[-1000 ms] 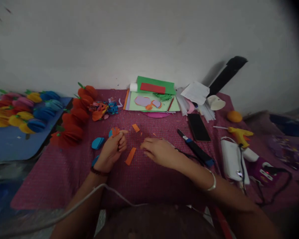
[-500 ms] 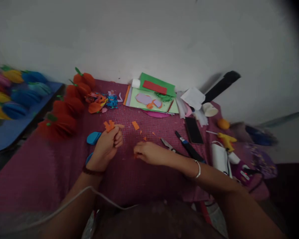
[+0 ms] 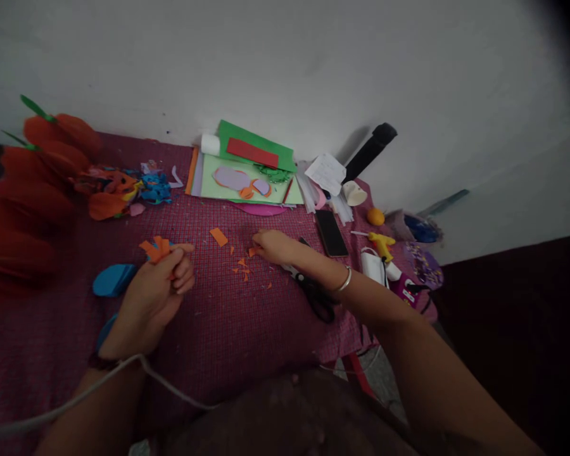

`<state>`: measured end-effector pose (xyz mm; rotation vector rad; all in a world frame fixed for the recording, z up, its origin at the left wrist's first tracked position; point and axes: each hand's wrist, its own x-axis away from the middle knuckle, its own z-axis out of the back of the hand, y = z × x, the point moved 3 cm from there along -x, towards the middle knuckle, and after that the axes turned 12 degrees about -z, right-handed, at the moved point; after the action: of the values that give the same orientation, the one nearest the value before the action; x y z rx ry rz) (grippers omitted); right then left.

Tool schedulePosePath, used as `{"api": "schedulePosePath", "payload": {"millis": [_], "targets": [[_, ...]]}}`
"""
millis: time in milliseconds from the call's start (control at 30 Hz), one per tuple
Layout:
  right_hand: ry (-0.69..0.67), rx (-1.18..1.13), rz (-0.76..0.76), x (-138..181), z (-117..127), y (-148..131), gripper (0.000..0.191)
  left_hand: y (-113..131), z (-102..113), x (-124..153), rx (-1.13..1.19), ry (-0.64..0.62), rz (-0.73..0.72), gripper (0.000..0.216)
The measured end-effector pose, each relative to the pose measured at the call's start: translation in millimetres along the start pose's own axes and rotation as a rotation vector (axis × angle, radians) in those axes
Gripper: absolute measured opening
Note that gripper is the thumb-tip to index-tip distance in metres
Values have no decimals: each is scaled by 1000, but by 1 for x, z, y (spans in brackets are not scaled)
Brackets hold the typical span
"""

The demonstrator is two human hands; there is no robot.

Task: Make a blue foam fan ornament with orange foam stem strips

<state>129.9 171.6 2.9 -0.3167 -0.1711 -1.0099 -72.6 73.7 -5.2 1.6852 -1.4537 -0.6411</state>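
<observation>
Red-purple checked tablecloth [image 3: 218, 329] below. Right hand [image 3: 272, 246], farther forward than half a second ago, sits at two o'clock of triangular orange scraps [image 3: 242, 261], narrowly pinching a small flat orange piece [image 3: 253, 251]. Left hand [image 3: 156, 294], curled tight, grips a fringed orange strip [image 3: 158, 249] at its twelve o'clock.
</observation>
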Motion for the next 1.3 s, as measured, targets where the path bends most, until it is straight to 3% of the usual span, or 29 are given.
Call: {"api": "schedulePosePath", "payload": {"millis": [267,400,567,667,900,1100,1300], "targets": [[-58,50,268,10,6,-29,8,0,-5,3,-12,6,24,13],[-2,113,197,9,3,-38,28,-2,-2,0,-34,10,15,11],[-69,129,279,2,-2,-42,6,-4,0,0,-57,20,19,9],[-61,133,284,-1,-5,-40,8,-5,0,0,-59,12,20,8],[-63,-89,292,-2,-12,-35,10,-4,-1,0,-52,18,31,8],[-76,-276,205,-21,3,-30,21,-3,1,-1,-58,34,30,9],[-112,-6,229,-39,8,-42,18,-1,-2,2,-63,30,35,8]]}}
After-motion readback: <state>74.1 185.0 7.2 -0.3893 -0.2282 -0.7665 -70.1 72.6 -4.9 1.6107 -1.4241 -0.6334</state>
